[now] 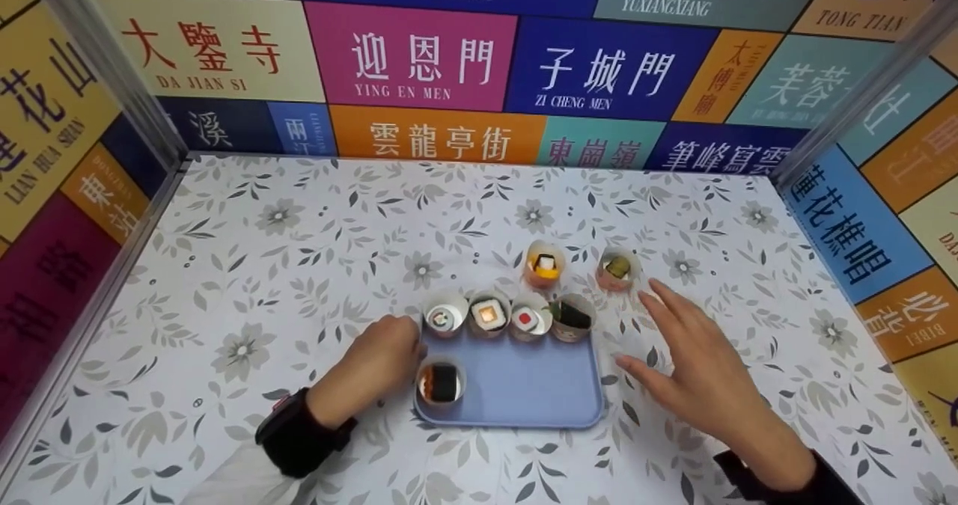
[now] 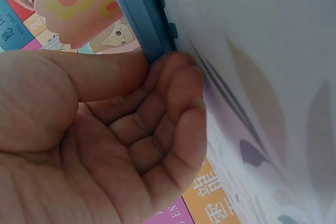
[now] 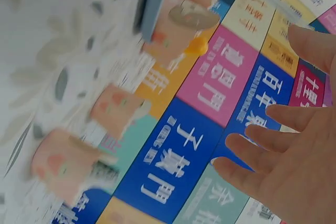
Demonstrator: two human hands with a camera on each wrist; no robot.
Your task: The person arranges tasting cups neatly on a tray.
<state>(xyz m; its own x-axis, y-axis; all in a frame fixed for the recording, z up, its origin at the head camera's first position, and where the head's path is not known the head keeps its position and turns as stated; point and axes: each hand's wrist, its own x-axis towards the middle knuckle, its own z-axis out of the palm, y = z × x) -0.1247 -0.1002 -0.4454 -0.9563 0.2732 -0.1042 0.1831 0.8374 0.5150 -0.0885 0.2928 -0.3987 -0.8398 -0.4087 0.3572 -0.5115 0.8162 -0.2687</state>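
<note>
My left hand (image 1: 385, 355) pinches the left rim of a blue tray (image 1: 531, 389), its thumb over the edge and curled fingers under it in the left wrist view. On the tray's far side stands a row of paper cups holding sushi pieces, among them a cup with an orange-centred roll (image 1: 490, 316) and one with a dark green piece (image 1: 572, 316). A cup with a black-wrapped piece (image 1: 440, 382) is at the near left. My right hand (image 1: 700, 366) hovers right of the tray, fingers spread, holding nothing.
Beyond the tray, on the leaf-patterned table (image 1: 314, 265), stand a cup with a yellow piece (image 1: 545, 264) and a cup with a green roll (image 1: 617, 268). Panels (image 1: 419, 60) with coloured signs rise at the back and both sides.
</note>
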